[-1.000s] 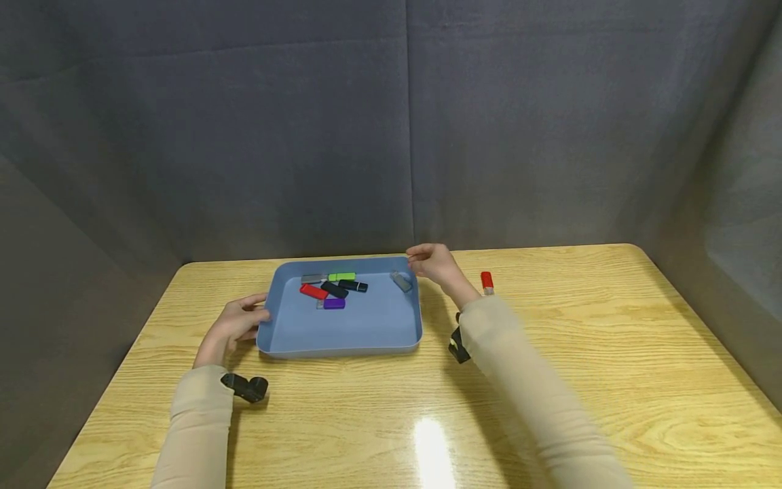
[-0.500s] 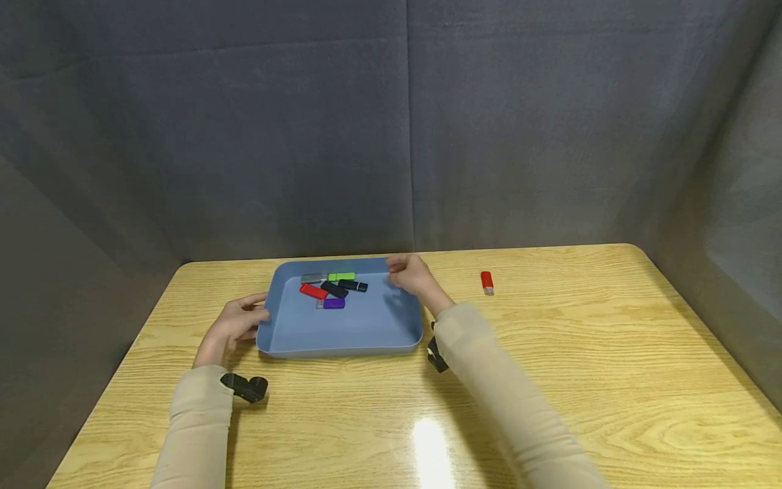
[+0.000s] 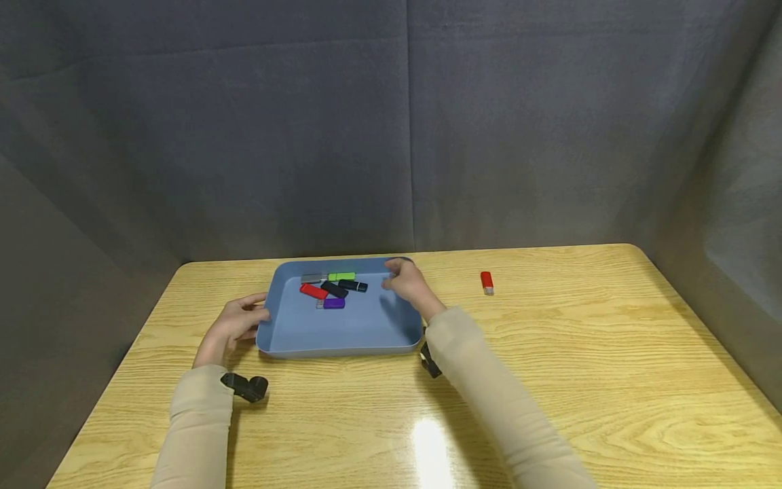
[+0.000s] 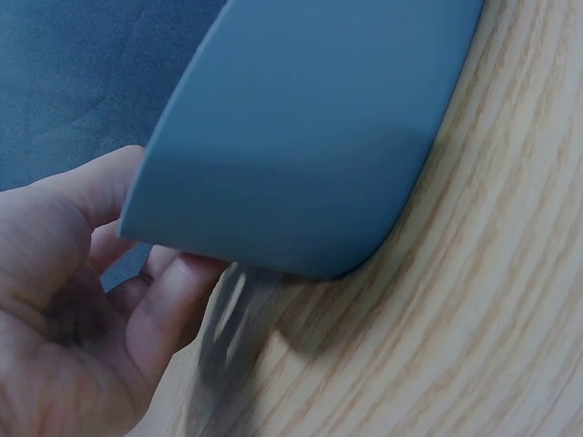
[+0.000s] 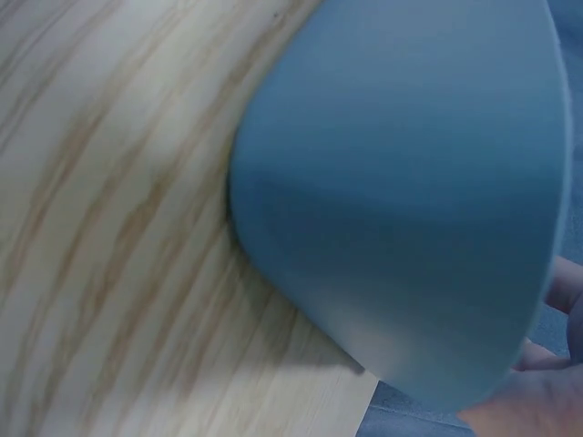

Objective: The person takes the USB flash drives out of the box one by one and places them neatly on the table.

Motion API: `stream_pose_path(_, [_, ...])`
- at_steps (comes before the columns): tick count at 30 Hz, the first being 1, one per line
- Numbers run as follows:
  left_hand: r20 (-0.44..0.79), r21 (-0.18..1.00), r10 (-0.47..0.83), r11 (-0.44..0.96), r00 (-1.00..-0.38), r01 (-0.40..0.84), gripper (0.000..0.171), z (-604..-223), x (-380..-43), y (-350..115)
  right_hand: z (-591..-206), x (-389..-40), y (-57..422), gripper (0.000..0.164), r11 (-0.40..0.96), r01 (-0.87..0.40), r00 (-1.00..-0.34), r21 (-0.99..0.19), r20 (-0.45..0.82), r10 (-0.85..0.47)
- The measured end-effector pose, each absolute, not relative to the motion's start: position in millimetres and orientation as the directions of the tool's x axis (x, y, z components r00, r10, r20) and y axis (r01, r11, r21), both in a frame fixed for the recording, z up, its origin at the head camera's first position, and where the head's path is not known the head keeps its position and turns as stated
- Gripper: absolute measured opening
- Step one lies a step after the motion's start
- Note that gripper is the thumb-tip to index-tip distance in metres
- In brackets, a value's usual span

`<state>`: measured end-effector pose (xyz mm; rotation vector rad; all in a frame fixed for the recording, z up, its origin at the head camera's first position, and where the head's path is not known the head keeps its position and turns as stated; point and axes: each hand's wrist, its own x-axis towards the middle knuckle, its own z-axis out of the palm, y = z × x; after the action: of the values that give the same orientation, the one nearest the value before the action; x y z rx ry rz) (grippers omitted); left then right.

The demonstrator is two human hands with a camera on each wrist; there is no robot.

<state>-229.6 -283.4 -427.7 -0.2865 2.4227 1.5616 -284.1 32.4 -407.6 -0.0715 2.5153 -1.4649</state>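
Right hand (image 3: 411,282) shifted over tray (image 3: 318,333), wooden table (image 3: 330,421), curtain (image 3: 244,136)

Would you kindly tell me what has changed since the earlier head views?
The right hand has moved left over the blue tray, now hiding where the grey USB stick lay. The left hand still holds the tray's left side; the red USB stick on the table stays put.
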Motion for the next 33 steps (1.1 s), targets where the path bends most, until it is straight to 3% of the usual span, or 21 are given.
stream_pose_path(13, [-0.318,0.864,-0.037,0.399,-0.947,-0.306,0.064,-426.6,-229.4,-283.7,-408.0,-282.2,28.9,0.059,0.582,0.083,-0.961,-0.809,-0.219,-0.167])
stream_pose_path(25, [-0.328,0.861,-0.039,0.399,-0.944,-0.315,0.064,-427.2,-229.4,-284.2,-410.0,-282.5,29.1,0.048,0.620,0.060,-0.950,-0.782,-0.235,-0.204])
stream_pose_path(33, [-0.317,0.859,-0.045,0.409,-0.947,-0.307,0.063,-428.1,-229.7,-283.3,-412.0,-280.4,28.4,0.042,0.678,-0.033,-0.954,-0.734,-0.179,-0.240])
